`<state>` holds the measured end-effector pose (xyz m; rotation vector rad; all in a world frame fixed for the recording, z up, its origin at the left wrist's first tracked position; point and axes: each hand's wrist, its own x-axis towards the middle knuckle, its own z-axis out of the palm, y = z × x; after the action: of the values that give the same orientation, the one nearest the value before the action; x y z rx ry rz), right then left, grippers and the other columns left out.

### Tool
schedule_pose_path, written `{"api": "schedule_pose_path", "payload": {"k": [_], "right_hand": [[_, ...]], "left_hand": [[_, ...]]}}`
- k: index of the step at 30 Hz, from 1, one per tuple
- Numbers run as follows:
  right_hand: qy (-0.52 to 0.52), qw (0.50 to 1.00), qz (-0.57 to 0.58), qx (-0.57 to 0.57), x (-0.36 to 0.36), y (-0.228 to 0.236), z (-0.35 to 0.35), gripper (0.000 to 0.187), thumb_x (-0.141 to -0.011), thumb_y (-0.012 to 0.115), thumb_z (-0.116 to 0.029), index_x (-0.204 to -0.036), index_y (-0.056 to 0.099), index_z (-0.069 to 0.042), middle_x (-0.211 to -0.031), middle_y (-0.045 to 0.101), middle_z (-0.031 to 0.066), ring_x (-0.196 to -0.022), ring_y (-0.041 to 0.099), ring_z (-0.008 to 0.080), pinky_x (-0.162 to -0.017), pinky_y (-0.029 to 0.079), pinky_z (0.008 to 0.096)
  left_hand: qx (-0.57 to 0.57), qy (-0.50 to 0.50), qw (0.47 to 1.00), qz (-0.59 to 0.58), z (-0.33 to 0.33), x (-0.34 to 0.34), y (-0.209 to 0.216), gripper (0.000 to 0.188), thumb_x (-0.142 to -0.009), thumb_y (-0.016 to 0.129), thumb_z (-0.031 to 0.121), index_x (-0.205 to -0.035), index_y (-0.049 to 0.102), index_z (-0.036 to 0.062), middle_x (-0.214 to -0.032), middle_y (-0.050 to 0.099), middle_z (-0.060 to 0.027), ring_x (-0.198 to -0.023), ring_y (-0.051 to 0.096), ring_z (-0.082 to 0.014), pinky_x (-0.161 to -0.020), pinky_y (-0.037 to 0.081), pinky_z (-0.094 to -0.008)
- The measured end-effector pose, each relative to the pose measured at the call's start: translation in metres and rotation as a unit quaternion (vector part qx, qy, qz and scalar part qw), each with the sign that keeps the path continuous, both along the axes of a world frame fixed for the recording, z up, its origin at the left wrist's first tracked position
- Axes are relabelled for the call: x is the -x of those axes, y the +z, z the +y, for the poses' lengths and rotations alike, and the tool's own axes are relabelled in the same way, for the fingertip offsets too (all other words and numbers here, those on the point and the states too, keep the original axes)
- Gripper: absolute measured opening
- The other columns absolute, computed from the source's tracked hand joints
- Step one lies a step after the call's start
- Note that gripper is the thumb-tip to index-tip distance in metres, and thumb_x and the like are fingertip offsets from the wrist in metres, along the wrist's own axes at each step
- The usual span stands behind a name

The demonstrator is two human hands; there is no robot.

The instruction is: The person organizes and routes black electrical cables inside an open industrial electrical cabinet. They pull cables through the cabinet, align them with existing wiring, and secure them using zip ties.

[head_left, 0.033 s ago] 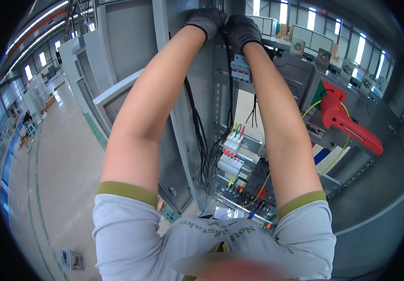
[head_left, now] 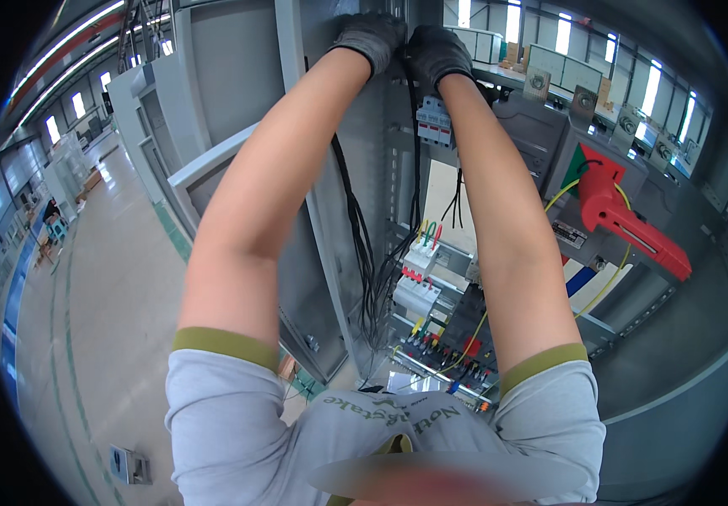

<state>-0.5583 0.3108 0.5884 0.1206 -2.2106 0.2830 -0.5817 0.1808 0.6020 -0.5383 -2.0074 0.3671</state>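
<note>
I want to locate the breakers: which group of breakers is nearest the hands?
The upper breakers, just below the right hand; the white group sits far lower.

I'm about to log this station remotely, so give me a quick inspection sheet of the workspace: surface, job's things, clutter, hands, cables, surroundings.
Surface: open grey electrical cabinet, upright; no table in view.
Job's things: black cable bundle hanging down the cabinet frame; white breakers with coloured wires below.
Clutter: red handle at the right; nothing loose seen.
Hands: left hand and right hand, both in dark gloves, raised side by side at the top of the bundle; grip cannot be told.
Cables: yellow-green wire loops near the red handle.
Surroundings: factory hall, pale floor, more grey cabinets, windows.
</note>
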Motion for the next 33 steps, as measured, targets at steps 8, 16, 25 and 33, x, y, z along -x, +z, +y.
{"api": "schedule_pose_path", "payload": {"k": [8, 16, 25, 33], "right_hand": [[0.006, 1.000, -0.005, -0.014, 0.019, -0.002, 0.014, 0.030, -0.081, 0.056, -0.024, -0.104, 0.070, -0.011, -0.112, 0.063, 0.0183, -0.105, 0.061, 0.0343, -0.091, 0.049, 0.0438], [0.007, 0.998, -0.057, -0.028, 0.023, -0.001, 0.012, 0.027, -0.085, 0.056, -0.024, -0.106, 0.068, -0.011, -0.113, 0.064, 0.0161, -0.106, 0.061, 0.0335, -0.090, 0.049, 0.0428], [0.011, 0.994, -0.034, -0.100, 0.034, 0.002, 0.019, 0.027, -0.084, 0.058, -0.026, -0.102, 0.070, -0.010, -0.108, 0.066, 0.0155, -0.102, 0.062, 0.0323, -0.091, 0.049, 0.0408], [0.011, 0.976, -0.032, -0.214, 0.037, 0.011, 0.022, 0.029, -0.086, 0.054, -0.030, -0.099, 0.070, -0.010, -0.103, 0.067, 0.0149, -0.098, 0.063, 0.0318, -0.088, 0.049, 0.0394]], "left_hand": [[0.023, 0.140, 0.990, -0.003, -0.001, -0.041, -0.022, 0.035, -0.084, 0.060, 0.023, -0.116, 0.060, 0.0095, -0.116, 0.061, -0.0135, -0.111, 0.058, -0.0287, -0.087, 0.051, -0.0427], [-0.107, -0.005, 0.991, -0.079, -0.001, -0.025, 0.033, 0.035, -0.092, 0.043, 0.029, -0.110, 0.063, 0.0070, -0.116, 0.062, -0.0182, -0.105, 0.062, -0.0348, -0.088, 0.049, -0.0442], [-0.114, -0.087, 0.987, -0.076, -0.006, 0.000, 0.046, 0.032, -0.089, 0.049, 0.029, -0.105, 0.065, 0.0066, -0.111, 0.063, -0.0199, -0.101, 0.062, -0.0360, -0.086, 0.049, -0.0445], [-0.053, -0.076, 0.993, -0.073, 0.000, 0.026, 0.045, 0.030, -0.084, 0.053, 0.030, -0.099, 0.068, 0.0085, -0.104, 0.066, -0.0204, -0.097, 0.064, -0.0356, -0.082, 0.050, -0.0449]]}}
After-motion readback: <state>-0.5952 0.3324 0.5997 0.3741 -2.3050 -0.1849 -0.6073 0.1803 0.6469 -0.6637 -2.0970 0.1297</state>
